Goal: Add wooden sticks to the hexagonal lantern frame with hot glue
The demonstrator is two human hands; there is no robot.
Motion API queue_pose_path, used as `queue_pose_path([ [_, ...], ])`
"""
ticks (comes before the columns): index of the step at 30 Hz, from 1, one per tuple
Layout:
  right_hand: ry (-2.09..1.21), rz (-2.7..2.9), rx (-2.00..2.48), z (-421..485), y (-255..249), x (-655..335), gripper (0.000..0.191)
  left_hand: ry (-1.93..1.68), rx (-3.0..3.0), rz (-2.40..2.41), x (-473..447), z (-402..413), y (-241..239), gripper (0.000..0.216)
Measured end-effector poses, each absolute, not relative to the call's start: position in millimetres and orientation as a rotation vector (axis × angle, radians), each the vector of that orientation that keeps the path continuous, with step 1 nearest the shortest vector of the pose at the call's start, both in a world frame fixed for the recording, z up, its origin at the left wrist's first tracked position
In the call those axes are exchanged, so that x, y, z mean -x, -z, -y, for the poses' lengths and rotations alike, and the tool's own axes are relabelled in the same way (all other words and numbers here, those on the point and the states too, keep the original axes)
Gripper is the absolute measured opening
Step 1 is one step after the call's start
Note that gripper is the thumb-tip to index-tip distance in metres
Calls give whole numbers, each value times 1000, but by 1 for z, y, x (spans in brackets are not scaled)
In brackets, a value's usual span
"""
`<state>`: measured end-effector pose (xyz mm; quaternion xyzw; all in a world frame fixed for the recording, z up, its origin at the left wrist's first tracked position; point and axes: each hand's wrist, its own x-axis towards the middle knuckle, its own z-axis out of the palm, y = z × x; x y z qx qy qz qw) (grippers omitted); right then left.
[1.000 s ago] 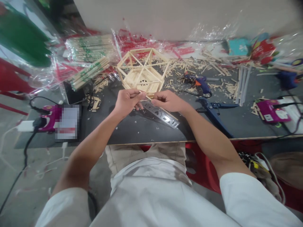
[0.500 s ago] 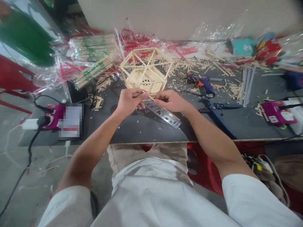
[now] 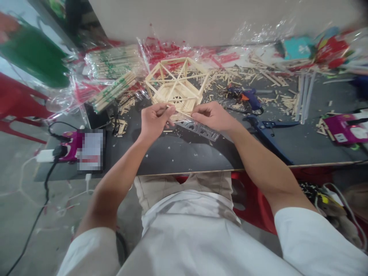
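White short-sleeved shirt, sleeves ending above the elbows, bare forearms, khaki trousers at the lap

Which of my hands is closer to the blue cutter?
Right. The right hand is beside the blue cutter; the left hand is farther off. Both pinch a wooden stick.

bare tabletop (image 3: 178, 157) at near edge, stick frame (image 3: 175, 88), ruler (image 3: 205, 131), cutter (image 3: 267, 134) beyond

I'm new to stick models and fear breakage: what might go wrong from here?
The thin stick, pinched between the left hand and right hand, may snap or splinter if bent. Both hands sit right beside the frame, so a slip might knock its joints.
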<state>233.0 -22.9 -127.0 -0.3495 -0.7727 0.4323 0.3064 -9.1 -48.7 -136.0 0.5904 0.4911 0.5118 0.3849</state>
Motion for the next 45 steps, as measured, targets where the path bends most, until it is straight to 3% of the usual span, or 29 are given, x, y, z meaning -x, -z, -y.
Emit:
queue_pose_path([
  [14, -1128, 1859, 1201, 41, 121, -216, 11, -1312, -1496, -1274, 8, 49, 135, 21],
  [33, -1212, 1741, 1193, 43, 125, -209, 15, -1354, -1571, -1253, 9, 47, 138, 27],
  [45, -1170, 1723, 1171, 40, 135, -206, 13, -1408, -1568, -1213, 9, 45, 141, 16],
])
